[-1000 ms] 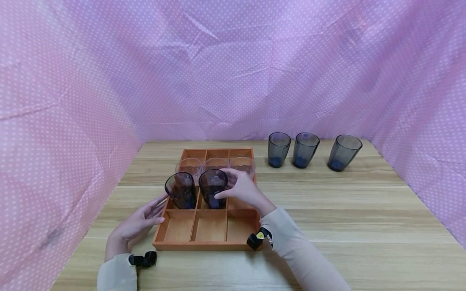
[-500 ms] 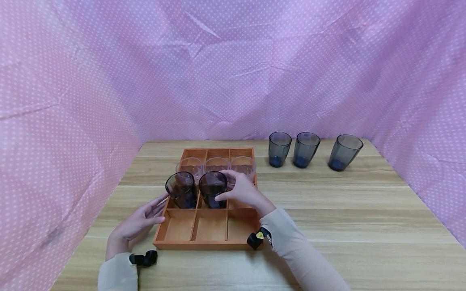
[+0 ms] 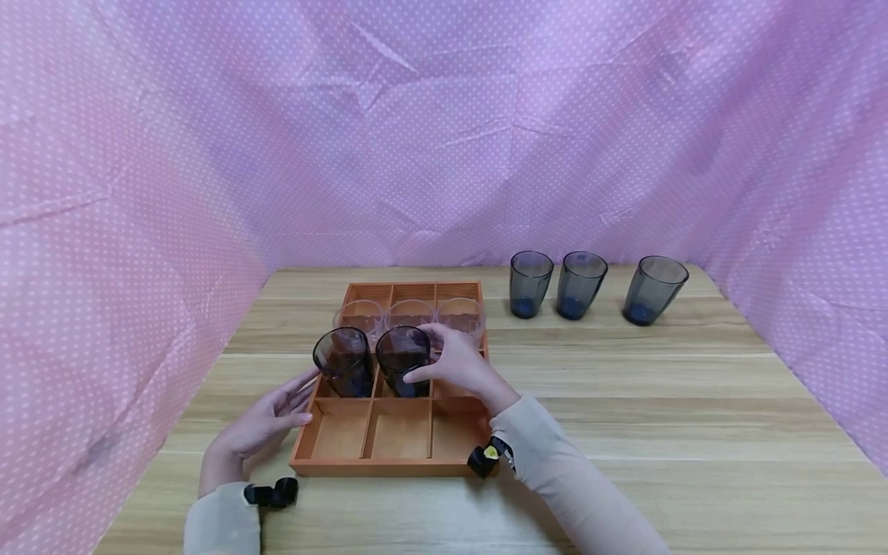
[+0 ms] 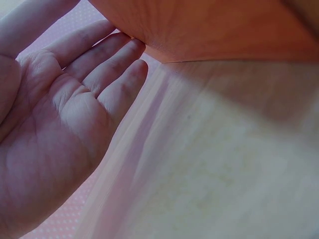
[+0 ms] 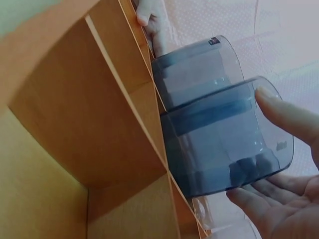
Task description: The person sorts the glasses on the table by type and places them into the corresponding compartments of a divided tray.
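Note:
A wooden divided tray [image 3: 388, 468] lies on the table. In its middle row, a dark tinted glass [image 3: 343, 370] stands in the left compartment and a second dark glass [image 3: 395, 366] in the centre one. My right hand [image 3: 461, 366] holds this second glass from the right, thumb on the near side and fingers on the far side; the right wrist view shows the thumb [image 5: 279, 107] by its rim. My left hand [image 3: 260, 428] rests against the tray's left wall; in the left wrist view, its fingers [image 4: 112, 69] are nearly straight and touch the wood.
Three clear glasses, one of them a clear glass [image 3: 461, 312], stand in the tray's back row. At the back right of the table are three grey-blue glasses, among them a tilted-looking glass [image 3: 652, 293]. A pink dotted cloth [image 3: 444, 139] hangs around the table.
Both hands and the glasses keep nearly the same places. The whole head view shifts very slightly.

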`<state>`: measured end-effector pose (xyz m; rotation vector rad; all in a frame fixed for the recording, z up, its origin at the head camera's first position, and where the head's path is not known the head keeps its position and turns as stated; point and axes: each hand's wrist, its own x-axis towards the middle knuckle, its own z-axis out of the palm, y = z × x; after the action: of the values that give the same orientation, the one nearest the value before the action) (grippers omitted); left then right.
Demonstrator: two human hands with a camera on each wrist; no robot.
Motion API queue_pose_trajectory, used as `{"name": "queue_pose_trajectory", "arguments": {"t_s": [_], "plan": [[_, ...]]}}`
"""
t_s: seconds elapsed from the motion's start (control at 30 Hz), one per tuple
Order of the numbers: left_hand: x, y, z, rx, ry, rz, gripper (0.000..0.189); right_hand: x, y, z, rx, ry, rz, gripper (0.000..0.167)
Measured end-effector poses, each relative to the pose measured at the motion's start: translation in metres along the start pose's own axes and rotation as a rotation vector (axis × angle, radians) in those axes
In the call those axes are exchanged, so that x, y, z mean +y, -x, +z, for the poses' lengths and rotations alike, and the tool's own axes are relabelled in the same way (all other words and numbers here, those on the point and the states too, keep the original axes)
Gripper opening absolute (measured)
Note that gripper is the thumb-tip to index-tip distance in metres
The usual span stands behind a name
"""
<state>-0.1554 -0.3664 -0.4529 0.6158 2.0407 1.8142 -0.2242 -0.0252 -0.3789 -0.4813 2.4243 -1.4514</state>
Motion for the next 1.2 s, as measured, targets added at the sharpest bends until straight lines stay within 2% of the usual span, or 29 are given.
{"name": "queue_pose_trajectory", "arguments": {"t_s": [0.13, 0.4, 0.63, 0.83, 1.2], "plan": [[-0.001, -0.001, -0.002, -0.010, 0.009, 0.017, 0.076, -0.004, 0.002, 0.002, 0.011, -0.019, 0.016, 0.083], [0.001, -0.004, -0.005, -0.009, -0.011, -0.002, 0.076, -0.009, 0.002, 0.005, 0.032, -0.041, 0.044, 0.084], [0.001, -0.006, -0.008, -0.018, 0.004, 0.005, 0.076, -0.013, 0.003, 0.007, 0.046, 0.010, 0.031, 0.082], [0.001, -0.008, -0.011, -0.024, 0.000, 0.018, 0.076, -0.012, 0.002, 0.005, 0.028, -0.052, 0.048, 0.079], [0.004, -0.010, -0.015, -0.015, -0.011, -0.018, 0.078, -0.010, -0.001, 0.002, 0.032, -0.120, 0.036, 0.072]]}}
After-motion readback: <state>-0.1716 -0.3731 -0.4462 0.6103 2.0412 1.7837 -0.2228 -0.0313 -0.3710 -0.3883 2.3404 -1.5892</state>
